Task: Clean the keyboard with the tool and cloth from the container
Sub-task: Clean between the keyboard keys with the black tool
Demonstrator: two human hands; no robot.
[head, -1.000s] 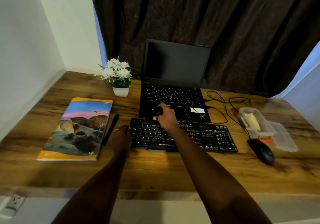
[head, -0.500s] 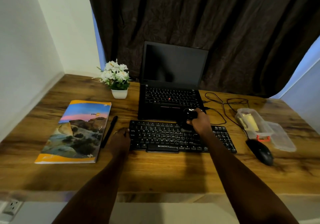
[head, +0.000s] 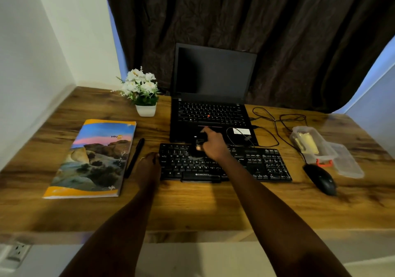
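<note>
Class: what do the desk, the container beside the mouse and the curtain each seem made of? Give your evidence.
Desk: wood or wood-look laminate, slightly glossy; brown grain and reflections.
Container: clear plastic; contents show through its walls.
Curtain: dark fabric, matte; hangs in soft folds.

laptop [head: 213,73] open, screen dark | potted flowers [head: 142,90] left of it | magazine [head: 94,159], pen [head: 134,159] alongside | mouse [head: 320,179] far right

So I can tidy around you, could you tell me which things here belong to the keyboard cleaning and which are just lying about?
In use: keyboard, dark tool in right hand, left hand at keyboard's edge, container, yellow cloth.
Lying about: laptop, mouse, book, pen, flower pot.
</note>
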